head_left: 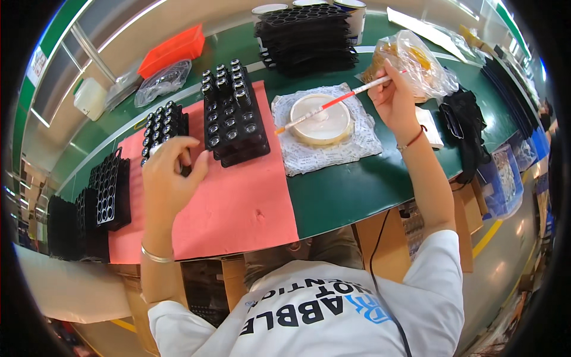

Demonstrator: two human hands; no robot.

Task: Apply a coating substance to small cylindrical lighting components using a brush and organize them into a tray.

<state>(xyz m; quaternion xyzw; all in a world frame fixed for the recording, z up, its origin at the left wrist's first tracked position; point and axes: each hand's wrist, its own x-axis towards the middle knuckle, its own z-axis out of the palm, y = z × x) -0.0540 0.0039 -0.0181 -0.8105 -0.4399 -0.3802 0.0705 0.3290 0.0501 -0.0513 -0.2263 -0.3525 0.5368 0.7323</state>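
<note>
My left hand (169, 172) rests on the pink mat (238, 196), fingers curled around a small part at the near end of a black tray of small round metal parts (162, 126). A second, larger black tray of such parts (233, 116) stands just to its right. My right hand (395, 98) holds a thin red-and-white stick (333, 102) like a brush. The stick's tip reaches into a shallow round cream-coloured dish (321, 119) that sits on a white cloth (333, 149).
Empty black trays (107, 190) stand at the left edge, a tall stack of them (309, 38) at the back. An orange bin (172, 50), clear bags (160, 80), a bag of yellowish items (416, 59) and a black bundle (464, 128) lie on the green table (357, 184).
</note>
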